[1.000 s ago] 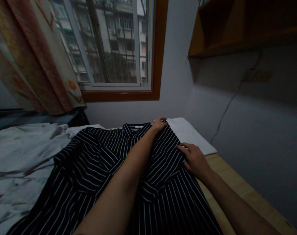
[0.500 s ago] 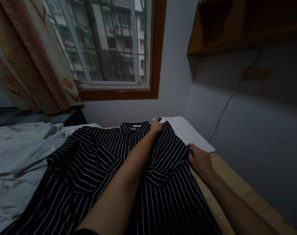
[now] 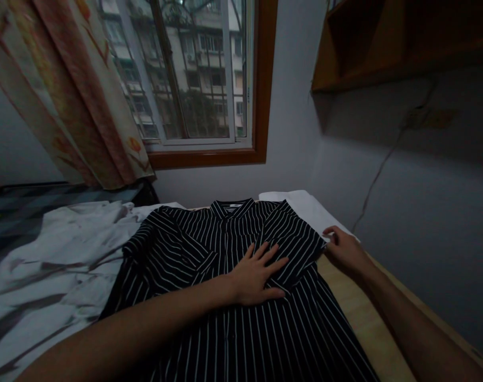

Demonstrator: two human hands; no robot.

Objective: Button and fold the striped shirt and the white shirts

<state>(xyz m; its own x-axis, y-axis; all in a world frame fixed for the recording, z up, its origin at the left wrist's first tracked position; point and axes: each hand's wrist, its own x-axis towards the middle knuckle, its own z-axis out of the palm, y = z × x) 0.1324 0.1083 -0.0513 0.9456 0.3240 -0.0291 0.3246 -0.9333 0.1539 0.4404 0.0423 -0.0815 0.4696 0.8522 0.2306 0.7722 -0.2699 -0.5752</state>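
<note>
Two hands tbh: left hand [image 3: 254, 280], fingers splayed, should press the striped shirt [image 3: 257, 339] lightly; can't tell if right hand [image 3: 347, 252] pinches the sleeve [image 3: 295, 233].

One left hand [image 3: 257, 276] and one right hand [image 3: 347, 253], two in all. One striped shirt [image 3: 245, 339], with one collar [image 3: 221, 210] and two sleeves [image 3: 293, 231]. One wooden counter [image 3: 359, 323]. One white cloth [image 3: 305, 204], far right. At left, pale crumpled cloth [image 3: 78, 254], pieces uncountable. Farther off, one window [image 3: 204, 79], one curtain [image 3: 82, 101], one wall shelf [image 3: 363, 53], one cable [image 3: 379, 172].
</note>
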